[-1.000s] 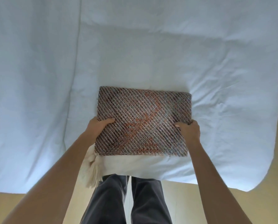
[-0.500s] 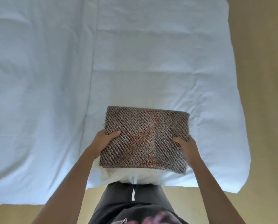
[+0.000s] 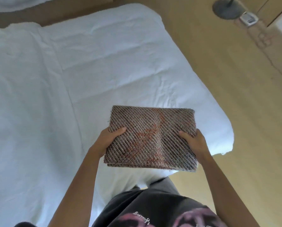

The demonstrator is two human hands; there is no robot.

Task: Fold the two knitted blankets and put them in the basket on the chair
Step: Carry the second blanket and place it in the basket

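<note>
Over bed (image 3: 71, 79), left hand (image 3: 106, 140) and right hand (image 3: 194, 143) grip blanket (image 3: 151, 138) (long axis crosswise).

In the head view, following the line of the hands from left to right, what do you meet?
bed → left hand → blanket → right hand → floor
</note>
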